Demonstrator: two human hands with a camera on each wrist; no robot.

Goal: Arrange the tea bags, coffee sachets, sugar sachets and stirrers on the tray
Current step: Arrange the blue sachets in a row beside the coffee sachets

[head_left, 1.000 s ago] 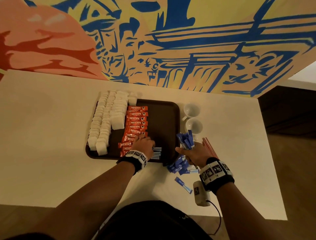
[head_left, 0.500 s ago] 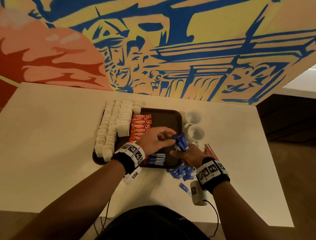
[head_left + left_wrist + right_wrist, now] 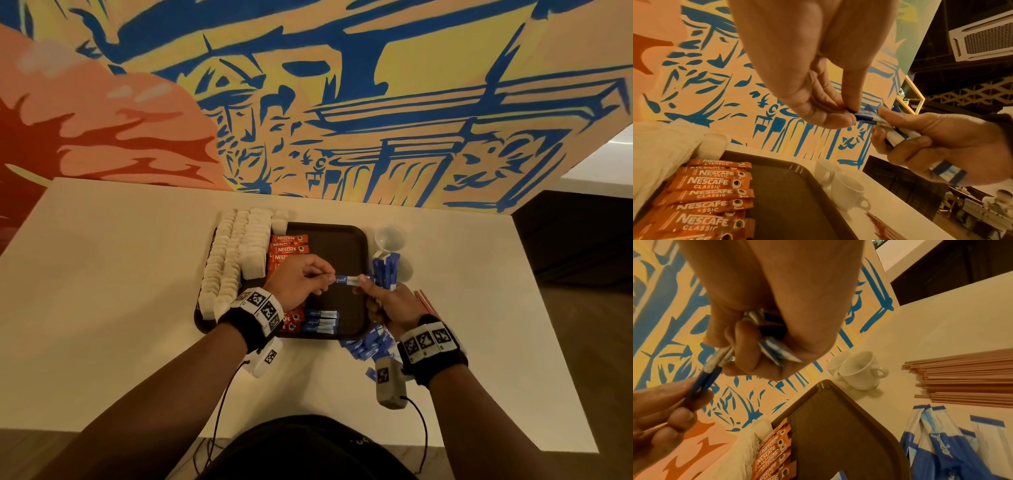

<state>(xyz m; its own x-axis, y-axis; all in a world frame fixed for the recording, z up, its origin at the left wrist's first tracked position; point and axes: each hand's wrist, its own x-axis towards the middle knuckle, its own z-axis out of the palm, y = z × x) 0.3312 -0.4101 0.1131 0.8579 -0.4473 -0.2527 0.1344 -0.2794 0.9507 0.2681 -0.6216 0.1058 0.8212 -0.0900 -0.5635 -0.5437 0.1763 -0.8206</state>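
Note:
The dark brown tray [image 3: 342,246] holds white tea bags [image 3: 236,253] in rows on its left, red coffee sachets [image 3: 287,244] beside them and three blue sugar sachets [image 3: 320,321] near its front edge. My right hand [image 3: 387,301] grips a bundle of blue sugar sachets [image 3: 386,270] upright above the tray's right edge. My left hand [image 3: 301,279] pinches one end of a single blue sugar sachet [image 3: 346,280], whose other end lies at the right thumb [image 3: 888,113]. In the right wrist view the pinched sachets [image 3: 709,374] look like two held together.
Loose blue sugar sachets [image 3: 368,346] lie on the white table [image 3: 120,274] by the tray's front right corner. Pink stirrers [image 3: 966,376] lie in a bundle to the right. Two white cups [image 3: 846,186] stand beside the tray's far right. A painted wall [image 3: 308,102] backs the table.
My left hand rose from the tray's front edge and now pinches a sachet at the right hand's bundle. The right hand lifted the bundle from the table's pile to above the tray's right edge.

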